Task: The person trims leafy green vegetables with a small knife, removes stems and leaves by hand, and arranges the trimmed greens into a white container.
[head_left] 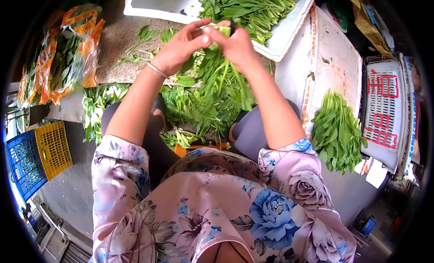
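Concrete (113, 50) underlies my right hand (236, 43), closed around one leafy-green bunch (224, 75), half-open left hand (181, 48) alongside, one foam box (160, 3) beyond.

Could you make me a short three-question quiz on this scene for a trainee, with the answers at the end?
1. True or false: the silver bangle is on the left wrist.
2. Multiple choice: what hangs from the right hand? A, a knife; B, a bunch of leafy greens; C, a paper cup.
3. Open: what lies in the white box at the top of the view?

Key: 1, true; 2, B; 3, more green leafy stems.
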Demonstrator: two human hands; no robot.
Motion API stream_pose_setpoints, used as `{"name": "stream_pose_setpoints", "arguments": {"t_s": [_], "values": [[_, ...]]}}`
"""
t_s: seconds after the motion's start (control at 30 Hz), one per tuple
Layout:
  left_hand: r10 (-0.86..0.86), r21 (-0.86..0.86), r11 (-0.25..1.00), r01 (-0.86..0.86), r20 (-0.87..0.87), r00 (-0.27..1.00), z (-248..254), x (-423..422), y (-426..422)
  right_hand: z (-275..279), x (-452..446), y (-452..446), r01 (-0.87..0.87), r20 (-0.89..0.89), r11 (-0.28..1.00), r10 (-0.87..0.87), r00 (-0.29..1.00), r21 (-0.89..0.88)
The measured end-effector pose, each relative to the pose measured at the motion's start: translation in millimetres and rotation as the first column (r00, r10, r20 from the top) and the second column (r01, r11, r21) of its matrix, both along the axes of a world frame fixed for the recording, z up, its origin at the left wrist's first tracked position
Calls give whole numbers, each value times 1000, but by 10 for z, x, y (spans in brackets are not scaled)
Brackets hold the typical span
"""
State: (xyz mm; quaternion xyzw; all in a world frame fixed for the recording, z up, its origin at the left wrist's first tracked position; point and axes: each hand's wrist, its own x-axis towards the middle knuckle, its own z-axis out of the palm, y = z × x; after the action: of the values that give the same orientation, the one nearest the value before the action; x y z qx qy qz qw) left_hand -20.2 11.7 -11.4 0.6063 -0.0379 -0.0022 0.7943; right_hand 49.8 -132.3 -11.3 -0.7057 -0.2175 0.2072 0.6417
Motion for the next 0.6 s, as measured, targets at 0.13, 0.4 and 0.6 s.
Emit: {"name": "stream_pose_setpoints", "arguments": {"t_s": [0.13, 0.4, 0.6], "values": [[-132, -128, 984, 123, -67, 989, 5, -99, -176, 24, -172, 146, -2, 213, 1000, -3, 977, 22], [-224, -132, 970, 202, -178, 958, 86, -64, -162, 36, -205, 118, 242, 612, 951, -75, 787, -194], [-252, -38, 967, 251, -256, 933, 39, -30, -137, 26, -258, 134, 442, 741, 875, -160, 652, -200]]}}
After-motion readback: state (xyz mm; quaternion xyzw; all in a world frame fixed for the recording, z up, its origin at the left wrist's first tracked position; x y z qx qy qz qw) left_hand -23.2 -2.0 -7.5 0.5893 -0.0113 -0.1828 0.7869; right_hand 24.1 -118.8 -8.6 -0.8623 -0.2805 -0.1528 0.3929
